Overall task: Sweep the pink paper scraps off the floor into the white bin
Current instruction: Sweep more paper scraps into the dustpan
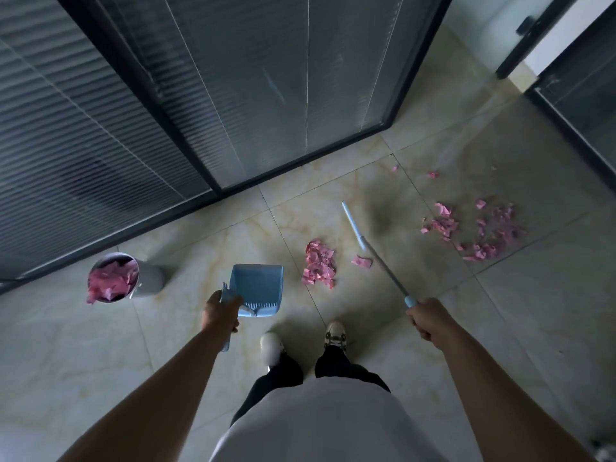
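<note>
Looking down, a person's two shoes (pixel 301 341) were planted on the pale marbled tile floor (pixel 100 355), dark trousers above them; the left hand (pixel 221 313) had its fingers wrapped round the handle of a blue dustpan (pixel 258 288), pan held low with its open side facing away from the feet; the right hand (pixel 430 318) was a closed fist on the end of a broom handle (pixel 383 265), which slanted forward and left, and honestly the brush end was just a dark blur, couldn't make it out; just ahead of the dustpan, between it and the handle, sat a tight little pile of pink scraps (pixel 319 267) with one loose bit (pixel 361 261) right beside the handle; off to the right, well apart from that, a bigger scattered patch of scraps (pixel 480 230) lay spread over the tiles, with a few stray bits (pixel 432 175) further out; the white bin (pixel 146 278) stood to the left of the dustpan near the wall, already heaped with pink paper up to the rim; behind it all ran dark-framed glass panels with blinds (pixel 133 95).
</note>
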